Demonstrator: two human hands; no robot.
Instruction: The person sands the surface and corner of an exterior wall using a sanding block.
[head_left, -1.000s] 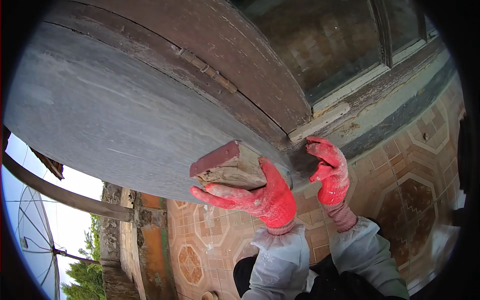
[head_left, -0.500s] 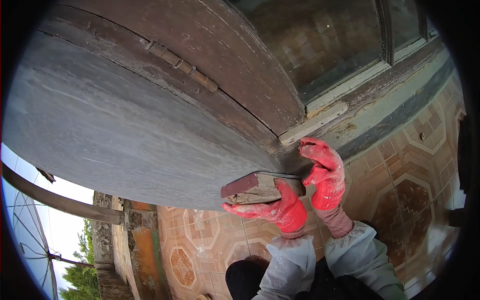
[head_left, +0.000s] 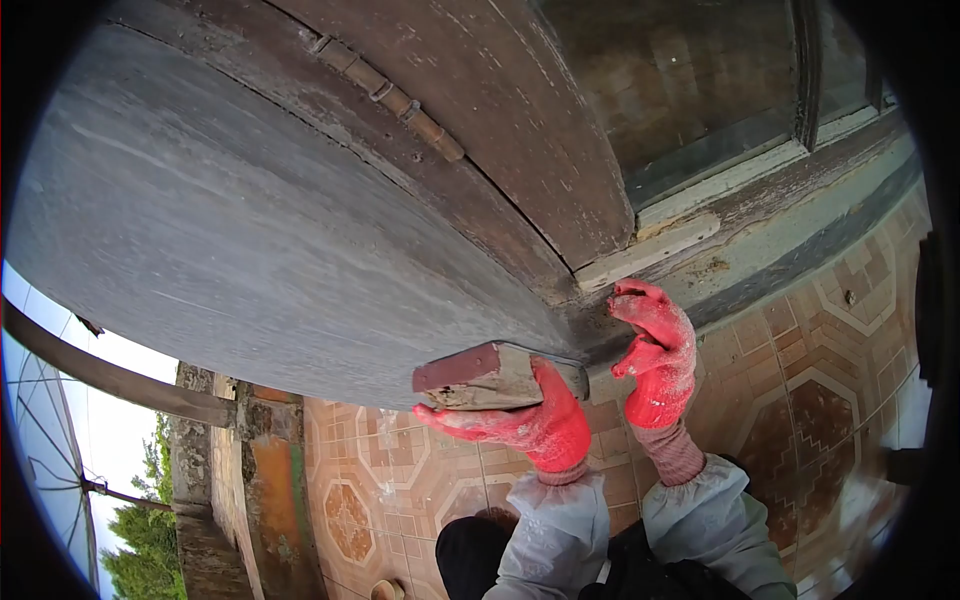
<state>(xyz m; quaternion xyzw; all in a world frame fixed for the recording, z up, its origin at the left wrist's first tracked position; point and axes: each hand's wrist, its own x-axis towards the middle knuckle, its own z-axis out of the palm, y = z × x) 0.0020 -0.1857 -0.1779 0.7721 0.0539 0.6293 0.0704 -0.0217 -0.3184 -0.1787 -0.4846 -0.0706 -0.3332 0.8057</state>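
My left hand (head_left: pixel 545 425), in a dusty red glove, is closed around a worn wooden block (head_left: pixel 490 383) with a reddish-brown end. A thin dark layer runs along the block's far side, which lies against or very close to the lower edge of the grey plastered wall (head_left: pixel 270 220). My right hand (head_left: pixel 655 340), in a matching glove with white dust, is raised to the right of the block, near the bottom corner of the wooden frame. Its fingers are bent and apart from the thumb, with nothing between them.
A brown wooden frame with a rusty hinge (head_left: pixel 390 95) borders the wall. Glass panes (head_left: pixel 690 90) stand beyond it, above a ledge. Patterned tiles (head_left: pixel 760 360) cover the floor, where a small round container (head_left: pixel 387 590) sits. A weathered pillar (head_left: pixel 270 470) rises at lower left.
The left hand and the wooden block have shifted left along the wall's lower edge. The right hand keeps its bent pose and stays near the frame corner. The view has moved slightly.
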